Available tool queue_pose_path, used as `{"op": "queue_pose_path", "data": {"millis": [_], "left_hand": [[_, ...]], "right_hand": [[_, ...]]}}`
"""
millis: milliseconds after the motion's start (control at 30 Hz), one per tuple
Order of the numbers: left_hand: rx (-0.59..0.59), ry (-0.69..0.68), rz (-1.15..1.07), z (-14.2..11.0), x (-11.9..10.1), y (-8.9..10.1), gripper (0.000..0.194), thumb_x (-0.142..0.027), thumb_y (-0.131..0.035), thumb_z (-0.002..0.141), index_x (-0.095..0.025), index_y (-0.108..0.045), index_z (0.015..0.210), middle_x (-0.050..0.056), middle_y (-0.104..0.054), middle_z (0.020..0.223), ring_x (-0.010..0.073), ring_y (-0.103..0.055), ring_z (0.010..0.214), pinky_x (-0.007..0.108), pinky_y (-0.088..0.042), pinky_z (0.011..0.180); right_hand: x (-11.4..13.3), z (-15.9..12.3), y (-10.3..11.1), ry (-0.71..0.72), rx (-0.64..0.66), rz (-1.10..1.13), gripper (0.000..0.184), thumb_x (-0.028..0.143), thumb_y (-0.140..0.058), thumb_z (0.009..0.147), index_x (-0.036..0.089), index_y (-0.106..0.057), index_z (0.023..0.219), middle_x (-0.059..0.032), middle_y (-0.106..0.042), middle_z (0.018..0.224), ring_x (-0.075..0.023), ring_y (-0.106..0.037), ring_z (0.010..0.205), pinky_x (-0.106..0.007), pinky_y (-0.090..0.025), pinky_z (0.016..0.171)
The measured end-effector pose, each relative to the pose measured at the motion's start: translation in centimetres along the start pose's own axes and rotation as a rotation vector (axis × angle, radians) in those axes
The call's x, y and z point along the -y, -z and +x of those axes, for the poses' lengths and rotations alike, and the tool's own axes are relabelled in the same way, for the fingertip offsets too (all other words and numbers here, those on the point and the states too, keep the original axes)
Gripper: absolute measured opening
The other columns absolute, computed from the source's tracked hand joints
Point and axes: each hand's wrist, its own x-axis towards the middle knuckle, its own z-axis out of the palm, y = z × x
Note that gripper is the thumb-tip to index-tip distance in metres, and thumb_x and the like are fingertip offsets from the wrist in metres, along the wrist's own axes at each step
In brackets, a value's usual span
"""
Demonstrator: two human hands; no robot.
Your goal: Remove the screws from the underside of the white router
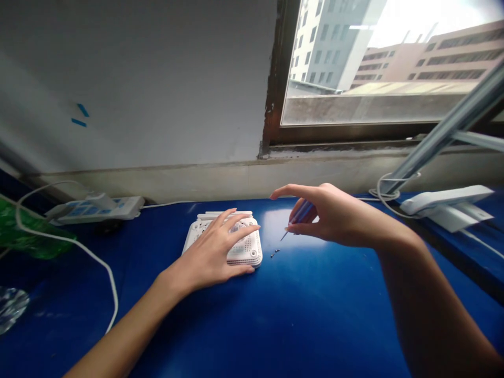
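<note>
A white router [246,256] lies bottom up on the blue table, its vent holes and corner screw hole showing, with bars like folded antennas along its far edge. My left hand [212,252] spans it from the left, fingers spread across the top and thumb at the near edge, holding it against the table. Part of the router is hidden under this hand. To the right, my right hand [323,212] is closed around a screwdriver [302,212] with a blue handle. Its thin tip points down and left, above the table. Several small screws [274,253] lie beside the router.
At the left stand a white power strip [132,206], a loose white cable [94,252] and a green plastic bottle [35,231]. White adapters [449,207] sit at the right near a slanted metal bar [441,131]. A wall and window [378,113] border the table's far side.
</note>
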Motion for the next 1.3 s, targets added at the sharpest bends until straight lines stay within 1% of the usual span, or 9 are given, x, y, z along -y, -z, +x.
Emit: {"op": "queue_pose_path", "data": {"millis": [133, 200, 267, 333, 500, 733, 900, 1133, 1300], "left_hand": [[0.032, 0.116, 0.053, -4.1, 3.9, 1.9, 0.092, -0.055, -0.084, 0.075, -0.043, -0.04, 0.155, 0.004, -0.028, 0.169, 0.0405, -0.018, 0.156, 0.064, -0.03, 0.121], [0.053, 0.154, 0.019, -5.9, 5.7, 2.4, 0.094, -0.054, -0.085, 0.075, -0.041, -0.039, 0.156, 0.006, -0.028, 0.169, 0.0405, -0.024, 0.155, 0.062, -0.032, 0.121], [0.093, 0.154, -0.042, -7.3, 7.2, 2.5, 0.09, -0.051, -0.083, 0.078, -0.04, -0.039, 0.156, 0.006, -0.026, 0.17, 0.0375, -0.03, 0.154, 0.058, -0.033, 0.122], [0.07, 0.149, -0.094, -8.0, 8.0, 2.1, 0.084, -0.05, -0.081, 0.081, -0.038, -0.042, 0.154, 0.005, -0.028, 0.169, 0.0348, -0.031, 0.154, 0.055, -0.033, 0.123], [-0.087, 0.195, -0.151, -8.2, 8.1, 0.4, 0.096, -0.062, -0.083, 0.074, -0.036, -0.04, 0.156, 0.007, -0.03, 0.168, 0.0361, -0.033, 0.152, 0.054, -0.035, 0.122], [-0.075, 0.187, -0.28, -9.2, 8.9, -0.3, 0.101, -0.066, -0.079, 0.077, -0.042, -0.028, 0.16, 0.004, -0.013, 0.173, 0.0371, -0.028, 0.154, 0.055, -0.034, 0.122], [-0.099, 0.16, -0.347, -9.5, 9.8, -0.5, 0.11, -0.07, -0.079, 0.074, -0.041, -0.021, 0.162, 0.006, -0.025, 0.17, 0.0364, -0.027, 0.155, 0.057, -0.032, 0.123], [-0.092, 0.149, -0.375, -9.4, 9.8, -0.3, 0.115, -0.069, -0.08, 0.073, -0.043, -0.014, 0.163, 0.004, -0.02, 0.172, 0.0341, -0.024, 0.156, 0.056, -0.029, 0.125], [-0.107, 0.177, -0.393, -9.5, 9.8, -0.4, 0.11, -0.071, -0.081, 0.071, -0.041, -0.024, 0.161, 0.006, -0.026, 0.17, 0.036, -0.031, 0.153, 0.056, -0.035, 0.122]], "right_hand": [[1.7, 1.4, -1.9, 0.039, 0.011, 0.096, 0.061, 0.025, -0.077, 0.087, 0.031, -0.054, 0.142, -0.0003, -0.079, 0.089, -0.0185, -0.077, 0.078, -0.024, -0.06, 0.063], [2.7, 2.0, -3.0, 0.073, 0.01, 0.124, 0.058, 0.026, -0.074, 0.089, 0.033, -0.052, 0.143, -0.0002, -0.078, 0.092, -0.0184, -0.076, 0.082, -0.024, -0.06, 0.066], [3.6, 2.7, -4.2, 0.103, 0.004, 0.142, 0.055, 0.027, -0.071, 0.092, 0.033, -0.052, 0.143, -0.0009, -0.078, 0.096, -0.0185, -0.076, 0.086, -0.026, -0.06, 0.07], [4.4, 3.5, -5.5, 0.125, 0.011, 0.154, 0.054, 0.028, -0.069, 0.094, 0.033, -0.05, 0.144, -0.0015, -0.077, 0.097, -0.0192, -0.075, 0.087, -0.027, -0.059, 0.071], [6.2, 5.4, -8.1, 0.145, 0.013, 0.13, 0.056, 0.024, -0.068, 0.092, 0.033, -0.049, 0.144, -0.0007, -0.076, 0.091, -0.0198, -0.074, 0.08, -0.026, -0.056, 0.064], [9.4, 7.8, -9.7, 0.184, 0.037, 0.068, 0.059, 0.016, -0.064, 0.09, 0.034, -0.047, 0.145, 0.0017, -0.075, 0.087, -0.0156, -0.069, 0.068, -0.023, -0.05, 0.058], [10.4, 8.9, -11.3, 0.22, 0.026, -0.117, 0.062, 0.01, -0.062, 0.087, 0.034, -0.05, 0.143, 0.0006, -0.075, 0.088, -0.0187, -0.071, 0.078, -0.026, -0.051, 0.067], [11.0, 9.1, -10.3, 0.208, 0.061, -0.079, 0.059, 0.011, -0.061, 0.087, 0.03, -0.052, 0.142, 0.0005, -0.076, 0.084, -0.0149, -0.07, 0.068, -0.021, -0.049, 0.059], [11.6, 9.1, -11.3, 0.231, 0.047, -0.163, 0.058, 0.01, -0.062, 0.086, 0.03, -0.055, 0.14, -0.0008, -0.077, 0.088, -0.0154, -0.071, 0.071, -0.021, -0.046, 0.058]]}}
